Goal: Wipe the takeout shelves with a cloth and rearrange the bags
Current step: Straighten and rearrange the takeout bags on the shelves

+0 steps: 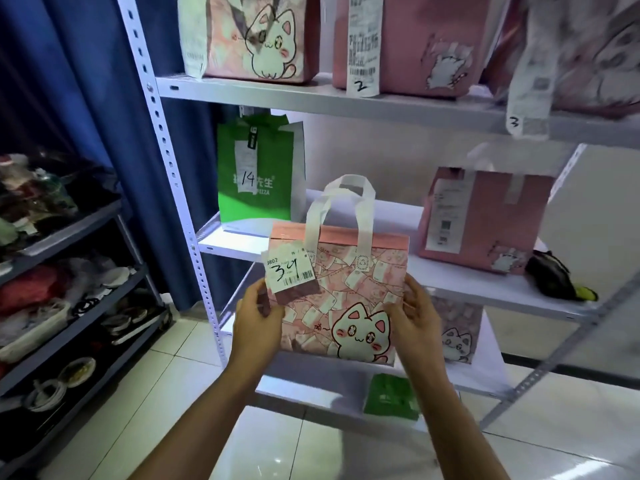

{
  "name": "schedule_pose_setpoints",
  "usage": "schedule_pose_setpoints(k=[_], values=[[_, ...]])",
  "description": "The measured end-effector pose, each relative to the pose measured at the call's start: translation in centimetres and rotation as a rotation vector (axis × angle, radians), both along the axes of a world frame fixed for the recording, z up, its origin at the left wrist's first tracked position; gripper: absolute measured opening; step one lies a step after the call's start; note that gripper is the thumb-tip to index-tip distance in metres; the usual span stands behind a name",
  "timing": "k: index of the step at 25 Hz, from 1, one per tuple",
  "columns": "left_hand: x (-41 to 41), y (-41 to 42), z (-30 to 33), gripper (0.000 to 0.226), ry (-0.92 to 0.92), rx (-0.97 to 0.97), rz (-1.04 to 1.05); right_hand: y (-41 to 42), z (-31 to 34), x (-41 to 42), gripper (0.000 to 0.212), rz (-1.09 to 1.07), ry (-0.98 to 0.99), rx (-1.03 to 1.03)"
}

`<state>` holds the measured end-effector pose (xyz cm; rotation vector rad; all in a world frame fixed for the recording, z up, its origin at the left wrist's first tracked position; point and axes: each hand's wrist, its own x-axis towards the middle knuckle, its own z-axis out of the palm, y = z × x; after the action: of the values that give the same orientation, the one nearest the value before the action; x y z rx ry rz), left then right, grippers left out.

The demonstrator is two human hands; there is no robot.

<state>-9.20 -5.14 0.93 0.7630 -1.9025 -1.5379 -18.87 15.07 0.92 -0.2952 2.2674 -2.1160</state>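
I hold a pink cat-print bag (349, 299) with white handles and a receipt marked 34 in front of the white shelf unit. My left hand (254, 318) grips its left edge and my right hand (414, 315) grips its right edge. On the middle shelf (450, 284) a green bag (258, 174) labelled 14 stands at the left and a plain pink bag (485, 220) at the right. A dark cloth (554, 277) with a yellow patch lies bunched at that shelf's right end.
The top shelf (277, 95) carries three pink bags with receipts marked 2 and 3. Lower down sit another cat bag (455, 332) and a flat green bag (391, 398). A dark cart (86, 306) full of clutter stands at the left, before a blue curtain.
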Motion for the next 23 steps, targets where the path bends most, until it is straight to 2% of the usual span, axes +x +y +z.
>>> schedule_pose_setpoints(k=[4,11,18,23], values=[[-2.9,0.4,3.3,0.034,0.117,-0.076,-0.041,0.4,3.5,-2.9,0.054,-0.046,0.038,-0.063],[-10.6,-1.3,5.7,0.039,0.106,-0.104,-0.071,-0.5,7.7,-9.6,0.054,-0.08,0.08,-0.063],[-18.4,-4.5,4.6,0.048,0.093,-0.127,-0.149,-3.2,7.5,-16.1,0.069,-0.019,0.039,-0.008],[-22.6,-6.6,2.6,0.051,0.053,-0.103,-0.218,-5.4,6.8,-19.4,0.05,-0.035,-0.019,0.039]])
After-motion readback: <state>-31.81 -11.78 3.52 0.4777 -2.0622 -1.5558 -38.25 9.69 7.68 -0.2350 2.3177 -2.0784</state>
